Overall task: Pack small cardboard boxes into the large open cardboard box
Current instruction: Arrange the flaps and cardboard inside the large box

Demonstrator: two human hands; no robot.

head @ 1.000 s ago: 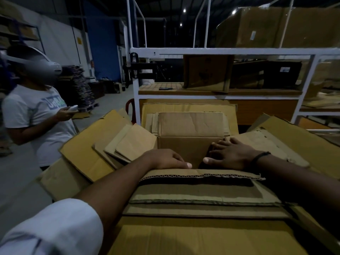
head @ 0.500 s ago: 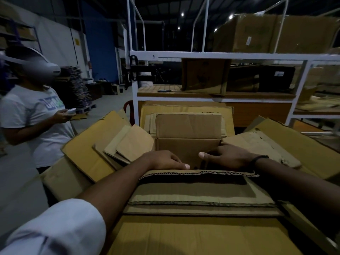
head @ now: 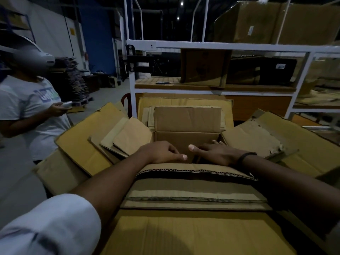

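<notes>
I am wearing the one camera on my head, and it is looking forward and down along both forearms. It is sitting close above my left hand (head: pixel 161 151) and right hand (head: pixel 215 153), which are landing near the middle of the view. The wide lens is bending the edges, taking in the box (head: pixel 185 140) just beyond my fingers, the rack (head: pixel 220 46) farther ahead, and a person (head: pixel 27 111) well off to the left of my left hand.

I see both forearms reaching forward and converging, the left out of a white sleeve (head: pixel 51 223), the right with a dark band (head: pixel 245 156) at the wrist. My left grip (head: pixel 161 151) sits knuckles up, fingers curled under. My right grip (head: pixel 215 153) lies flat with fingers stretched forward, and the two thumb tips are near each other but apart.
</notes>
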